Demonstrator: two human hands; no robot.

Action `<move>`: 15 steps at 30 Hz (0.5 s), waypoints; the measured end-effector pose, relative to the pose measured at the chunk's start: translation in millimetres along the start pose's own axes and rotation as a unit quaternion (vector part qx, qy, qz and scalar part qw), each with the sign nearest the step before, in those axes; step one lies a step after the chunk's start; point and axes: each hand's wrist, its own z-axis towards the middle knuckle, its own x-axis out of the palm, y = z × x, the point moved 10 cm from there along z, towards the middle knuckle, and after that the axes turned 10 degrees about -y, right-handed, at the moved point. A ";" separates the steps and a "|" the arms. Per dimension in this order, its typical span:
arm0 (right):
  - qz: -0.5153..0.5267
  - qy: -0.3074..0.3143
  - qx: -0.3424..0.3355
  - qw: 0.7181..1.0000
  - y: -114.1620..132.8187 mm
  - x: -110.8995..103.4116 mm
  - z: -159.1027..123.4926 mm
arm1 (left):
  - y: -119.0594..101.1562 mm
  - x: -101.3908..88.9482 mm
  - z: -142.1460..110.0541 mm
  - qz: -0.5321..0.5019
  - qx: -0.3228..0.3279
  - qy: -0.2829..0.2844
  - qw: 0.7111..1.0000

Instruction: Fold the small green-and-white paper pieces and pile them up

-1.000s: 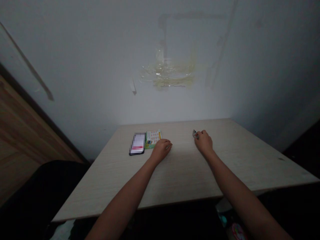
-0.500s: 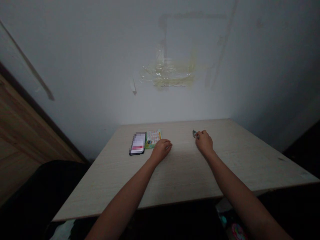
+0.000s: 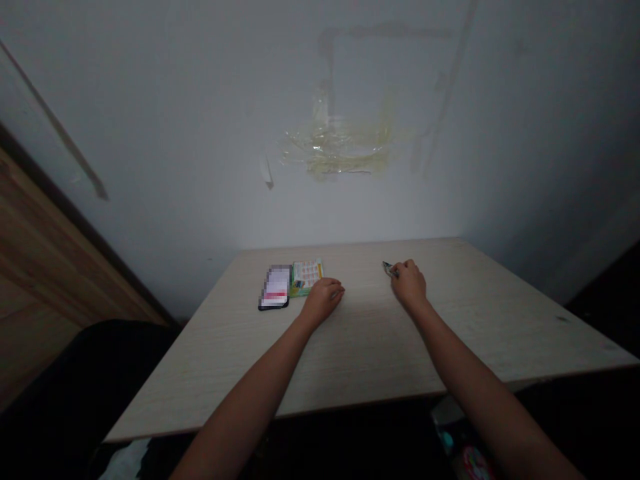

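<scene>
My right hand (image 3: 409,280) rests on the table with its fingers closed on a small flat dark-and-pale piece (image 3: 388,269). The piece sticks out to the left of the fingertips, and its kind is too small to make out. On the left, my left hand (image 3: 324,297) lies on the tabletop with fingers curled together. Whatever may be between those fingers is hidden. That hand overlaps the lower right corner of a printed green-and-white card or booklet (image 3: 307,272). Left of the booklet lies a phone (image 3: 276,288) with its screen lit and blurred out.
The pale wooden table (image 3: 360,347) meets a grey wall (image 3: 200,133) at its back edge. Clear and yellowed tape (image 3: 345,157) clings to the wall. A dark rounded shape (image 3: 90,373) stands at the left. Below the front edge, colourful items (image 3: 473,460) show at the right.
The small piece in my right hand has tilted and shifted slightly left, and shows thinner. My left hand, the phone and the booklet have stayed in place.
</scene>
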 end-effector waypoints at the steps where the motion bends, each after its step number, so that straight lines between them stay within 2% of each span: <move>1: 0.001 0.003 0.001 1.000 -0.1 0.2 -0.1 | -0.4 0.1 0.1 0.001 0.001 0.001 1.000; 10: 0.013 -0.003 -0.006 1.000 5.6 -5.8 0.3 | 1.2 0.3 -0.2 -0.004 0.004 -0.006 1.000; 15: 0.063 -0.018 -0.048 0.997 25.1 -15.1 -0.9 | 4.7 -11.7 0.9 0.048 -0.019 -0.045 0.998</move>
